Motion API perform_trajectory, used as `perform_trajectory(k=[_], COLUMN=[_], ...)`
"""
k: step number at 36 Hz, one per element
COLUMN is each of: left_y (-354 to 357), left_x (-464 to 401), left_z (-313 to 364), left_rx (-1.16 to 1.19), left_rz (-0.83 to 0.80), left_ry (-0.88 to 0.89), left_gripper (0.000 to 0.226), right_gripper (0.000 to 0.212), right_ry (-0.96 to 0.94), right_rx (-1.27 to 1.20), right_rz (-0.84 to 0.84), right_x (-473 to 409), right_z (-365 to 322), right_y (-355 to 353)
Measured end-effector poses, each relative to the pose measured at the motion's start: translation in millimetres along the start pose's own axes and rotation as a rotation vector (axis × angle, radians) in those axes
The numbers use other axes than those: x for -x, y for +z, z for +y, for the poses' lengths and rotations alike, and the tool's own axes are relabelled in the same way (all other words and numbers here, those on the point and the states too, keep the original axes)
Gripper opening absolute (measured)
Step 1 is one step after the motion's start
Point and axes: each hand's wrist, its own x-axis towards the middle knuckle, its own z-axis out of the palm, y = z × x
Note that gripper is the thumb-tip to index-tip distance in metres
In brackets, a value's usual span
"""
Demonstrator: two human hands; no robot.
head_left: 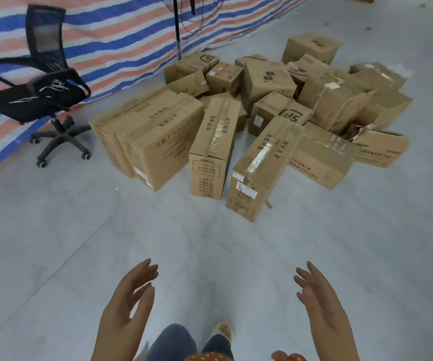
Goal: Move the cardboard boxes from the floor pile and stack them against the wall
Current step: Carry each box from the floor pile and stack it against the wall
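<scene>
At the bottom of the frame, the left hand (125, 306) and the right hand (322, 308) are raised side by side, palms facing each other, fingers straight and spread, grasping nothing. The pile of cardboard boxes (257, 113) lies on the grey floor (54, 243) in the upper middle, well apart from both hands. A striped tarp (106, 35) hangs across the upper left, with a black office chair (41, 87) standing in front of it.
</scene>
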Motion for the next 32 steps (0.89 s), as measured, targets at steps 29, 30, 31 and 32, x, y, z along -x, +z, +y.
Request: perform_trajectory(k=[29,30,31,32], left_y=[195,205,216,228], left_x=[-487,-496,-505,-513], left_z=[29,26,23,18], left_rx=[-0.262,-0.279,-0.297,-0.312], left_rz=[-0.608,-0.623,-0.635,-0.647], left_ry=[-0.097,-0.113,-0.121,-0.122], left_gripper=[0.05,0.046,0.044,0.044], right_gripper=[0.039,0.036,0.034,0.031], right_ry=[0.328,0.355,0.384,0.42], right_rx=[0.051,0.053,0.056,0.047], right_rz=[0.327,0.321,0.311,0.304], right_x=[-379,-389,-399,-411], right_z=[-18,-13,-7,1], right_y=[44,44,44,45])
